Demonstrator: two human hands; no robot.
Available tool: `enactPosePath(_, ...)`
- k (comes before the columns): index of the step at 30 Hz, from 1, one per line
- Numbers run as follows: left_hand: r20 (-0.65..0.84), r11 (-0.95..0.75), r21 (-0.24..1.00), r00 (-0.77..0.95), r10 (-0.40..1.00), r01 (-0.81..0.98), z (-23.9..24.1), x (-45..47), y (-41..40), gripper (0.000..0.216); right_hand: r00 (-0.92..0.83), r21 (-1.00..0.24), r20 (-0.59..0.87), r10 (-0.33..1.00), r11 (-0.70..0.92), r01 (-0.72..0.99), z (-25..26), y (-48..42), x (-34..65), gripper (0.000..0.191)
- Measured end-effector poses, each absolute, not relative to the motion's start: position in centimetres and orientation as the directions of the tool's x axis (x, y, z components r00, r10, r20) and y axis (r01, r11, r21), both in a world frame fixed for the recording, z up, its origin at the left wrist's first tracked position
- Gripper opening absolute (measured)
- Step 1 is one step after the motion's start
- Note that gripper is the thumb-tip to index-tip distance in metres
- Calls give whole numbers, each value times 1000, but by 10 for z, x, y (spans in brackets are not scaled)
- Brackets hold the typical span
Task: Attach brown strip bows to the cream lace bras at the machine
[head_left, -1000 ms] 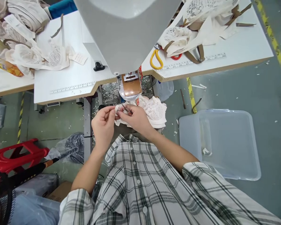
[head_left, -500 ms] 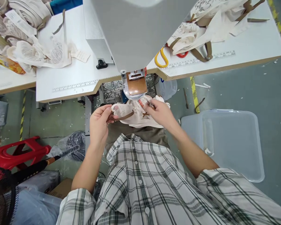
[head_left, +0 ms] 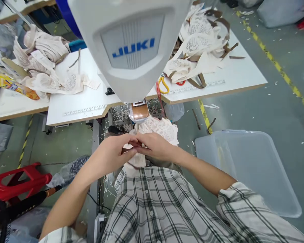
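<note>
A cream lace bra lies across my lap, below the sewing machine head. Over its near side my left hand and my right hand meet, fingertips together. Both are closed in a pinch on part of the bra, though the exact part is hidden behind the fingers. Pale fabric hangs below them onto the plaid shirt. Just beyond the bra is the machine's clear guard with a brown patch. No snips show in my right hand.
White bras are heaped on the right tabletop, beside yellow-handled scissors. More bras and an orange drink bottle lie at left. A clear plastic bin stands on the floor at right, a red stool at left.
My right hand has moved left to meet my left hand, and the red-handled snips it held are out of sight. The bra has been shifted, and the camera view has tilted upward.
</note>
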State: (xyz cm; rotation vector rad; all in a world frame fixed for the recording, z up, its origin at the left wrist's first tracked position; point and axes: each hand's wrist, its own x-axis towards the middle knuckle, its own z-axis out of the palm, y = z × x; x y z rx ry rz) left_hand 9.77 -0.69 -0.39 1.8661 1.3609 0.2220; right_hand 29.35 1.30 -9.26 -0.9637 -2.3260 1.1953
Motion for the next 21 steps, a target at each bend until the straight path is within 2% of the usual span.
enactPosePath(2, -338, -126, 587, 383, 860, 800, 13, 80, 0, 25, -681, -725, 97, 726, 520, 450, -86, 16, 301, 25)
enactPosePath(5, -462, -190, 468, 422, 780, 863, 38, 47, 19, 13, -628, -650, 277, 727, 624, 435, -72, 24, 319, 29)
enactPosePath(6, -526, -183, 474, 443, 726, 862, 47, 38, 25, 14, -601, -649, 308, 737, 625, 434, -69, 26, 324, 28)
enactPosePath(8, -609, -54, 556, 451, 652, 830, 62, 35, 28, 21, -534, -664, 304, 789, 577, 475, -67, 30, 328, 23)
enactPosePath(10, -613, 128, 678, 461, 642, 724, 72, 52, 16, 27, -493, -689, 249, 834, 510, 515, -74, 31, 322, 18)
enactPosePath(11, -581, 159, 734, 488, 651, 661, 73, 66, 5, 29, -490, -707, 226, 842, 488, 512, -80, 31, 317, 15)
enactPosePath(12, -510, 108, 794, 558, 655, 598, 72, 83, -8, 31, -495, -729, 210, 843, 472, 495, -87, 29, 310, 12)
enactPosePath(13, -438, -18, 828, 667, 603, 560, 68, 99, -21, 34, -502, -757, 206, 840, 462, 462, -95, 27, 304, 13)
enactPosePath(14, -374, -161, 838, 763, 527, 522, 62, 112, -31, 43, -512, -790, 211, 833, 454, 413, -102, 25, 297, 15)
enactPosePath(15, -303, -262, 824, 783, 544, 502, 54, 122, -38, 39, -512, -829, 214, 832, 432, 356, -108, 22, 293, 17)
enactPosePath(17, -237, -317, 757, 693, 681, 571, 36, 124, -38, 22, -484, -929, 177, 857, 308, 207, -115, 15, 287, 17)
enactPosePath(19, -207, -248, 713, 535, 819, 656, 17, 111, -24, 28, -433, -998, 56, 900, 52, -20, -115, 9, 284, 23)
enactPosePath(21, -135, -145, 705, 332, 933, 694, -3, 95, -7, 33, -430, -926, -124, 894, -261, -275, -110, 5, 282, 36)
